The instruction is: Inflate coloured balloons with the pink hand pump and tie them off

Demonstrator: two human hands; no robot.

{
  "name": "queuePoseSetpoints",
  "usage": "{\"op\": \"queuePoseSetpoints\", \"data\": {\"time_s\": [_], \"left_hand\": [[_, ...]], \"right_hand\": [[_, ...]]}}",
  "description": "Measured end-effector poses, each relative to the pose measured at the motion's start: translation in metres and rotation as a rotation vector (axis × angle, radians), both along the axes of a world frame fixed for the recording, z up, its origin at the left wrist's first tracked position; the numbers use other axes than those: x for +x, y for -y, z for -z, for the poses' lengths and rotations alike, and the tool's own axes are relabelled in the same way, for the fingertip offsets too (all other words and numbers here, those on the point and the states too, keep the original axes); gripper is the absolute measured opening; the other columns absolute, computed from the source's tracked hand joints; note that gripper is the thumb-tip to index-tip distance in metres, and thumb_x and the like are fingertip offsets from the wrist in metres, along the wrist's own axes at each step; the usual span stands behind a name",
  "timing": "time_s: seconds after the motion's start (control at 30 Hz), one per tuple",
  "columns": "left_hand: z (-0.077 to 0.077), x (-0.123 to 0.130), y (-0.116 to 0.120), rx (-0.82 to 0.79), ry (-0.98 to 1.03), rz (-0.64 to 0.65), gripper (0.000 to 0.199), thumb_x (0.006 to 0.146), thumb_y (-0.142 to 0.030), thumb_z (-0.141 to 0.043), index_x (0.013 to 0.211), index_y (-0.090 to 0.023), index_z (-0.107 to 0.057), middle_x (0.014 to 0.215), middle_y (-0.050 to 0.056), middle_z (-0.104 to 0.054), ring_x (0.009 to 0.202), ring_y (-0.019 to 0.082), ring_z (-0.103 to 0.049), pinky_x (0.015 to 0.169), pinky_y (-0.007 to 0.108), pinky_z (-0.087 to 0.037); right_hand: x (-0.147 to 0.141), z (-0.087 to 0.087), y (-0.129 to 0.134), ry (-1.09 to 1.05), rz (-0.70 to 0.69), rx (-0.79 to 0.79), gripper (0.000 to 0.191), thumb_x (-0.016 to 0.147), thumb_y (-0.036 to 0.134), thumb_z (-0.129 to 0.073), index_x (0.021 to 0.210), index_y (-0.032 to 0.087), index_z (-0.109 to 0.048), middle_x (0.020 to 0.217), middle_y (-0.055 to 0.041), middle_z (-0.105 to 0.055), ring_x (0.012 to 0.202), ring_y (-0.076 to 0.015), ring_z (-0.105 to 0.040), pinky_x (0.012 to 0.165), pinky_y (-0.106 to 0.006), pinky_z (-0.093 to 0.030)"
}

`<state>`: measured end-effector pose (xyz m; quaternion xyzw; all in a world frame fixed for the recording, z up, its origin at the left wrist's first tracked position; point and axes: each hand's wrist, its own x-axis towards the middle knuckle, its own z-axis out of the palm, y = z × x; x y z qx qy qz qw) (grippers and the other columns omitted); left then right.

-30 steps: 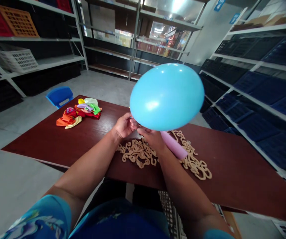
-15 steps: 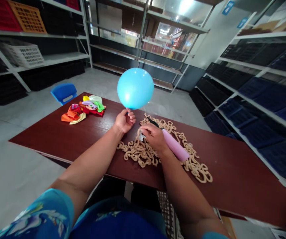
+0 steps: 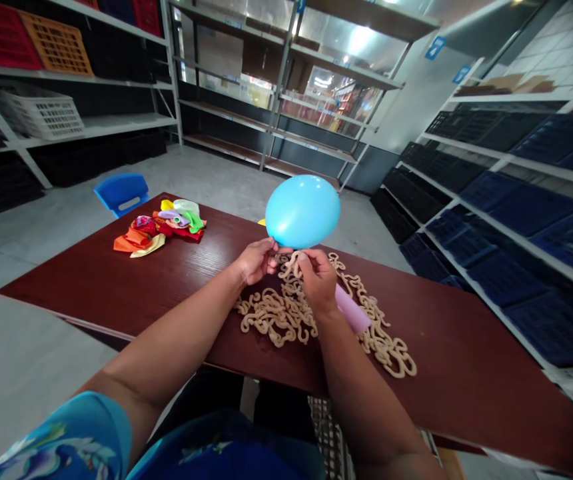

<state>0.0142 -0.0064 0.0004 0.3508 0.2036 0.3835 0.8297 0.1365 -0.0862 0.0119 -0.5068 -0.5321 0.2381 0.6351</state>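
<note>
head view: balloon [image 3: 304,210], blue and blown up, sits above the far edge of the brown surface [image 3: 81,273], tilted a bit, just over both hands. left hand [image 3: 258,261] has thumb and index closed at the balloon's underside, other fingers loosely curled; looks like a pinch on the neck, but the neck itself is hidden. right hand [image 3: 320,277] is just beside it, thumb and fingertips nearly together, seemingly gripping a tan curly cord [image 3: 292,265]; can't tell if that cord is free of the pile [image 3: 274,320] below.

pink tube [image 3: 354,310] lies among more tan loops, partly behind the right forearm. limp pieces [image 3: 166,223] in mixed colours lie heaped at the far left, well apart from the hands, near a blue chair [image 3: 122,190].

to do this well: left pinch should be firm and close up under the balloon, so no air slips out and it doesn't swing. right grip should be light, cord lifted clear so loops don't snag. fingertips best held close together, nails off the rubber. main risk, i'd judge: neck slipping while attention is on the cord.
</note>
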Motion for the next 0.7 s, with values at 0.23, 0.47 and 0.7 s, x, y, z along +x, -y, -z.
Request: {"op": "queuePoseSetpoints", "data": {"time_s": [0.23,0.47,0.7], "left_hand": [[0.007,0.004,0.003,0.055,-0.137,0.126,0.018,0.081,-0.030,-0.047,0.073,-0.014,-0.047,0.057,0.000,-0.050,0.031,0.005,-0.036,0.027,0.018,-0.030],[0.009,0.007,0.007,0.060,-0.171,0.190,0.018,0.083,-0.030,-0.045,0.076,-0.013,-0.047,0.061,0.001,-0.052,0.034,0.005,-0.041,0.029,0.016,-0.032],[0.007,0.008,0.012,0.068,-0.129,0.259,0.018,0.082,-0.033,-0.048,0.079,-0.015,-0.045,0.058,-0.003,-0.045,0.033,0.002,-0.028,0.031,0.014,-0.022]], "right_hand": [[-0.002,-0.001,0.000,-0.067,0.044,0.070,0.013,0.081,0.032,-0.051,0.082,0.019,-0.051,0.066,0.0024,-0.060,0.054,-0.0079,-0.053,0.052,-0.022,-0.044],[0.000,0.000,-0.002,-0.105,0.057,0.159,0.012,0.082,0.030,-0.051,0.085,0.019,-0.050,0.071,0.0010,-0.062,0.055,-0.0086,-0.056,0.050,-0.022,-0.046],[0.004,0.000,-0.003,-0.097,0.124,0.157,0.016,0.081,0.033,-0.052,0.086,0.018,-0.050,0.074,0.0001,-0.062,0.055,-0.0086,-0.056,0.051,-0.023,-0.048]]}}
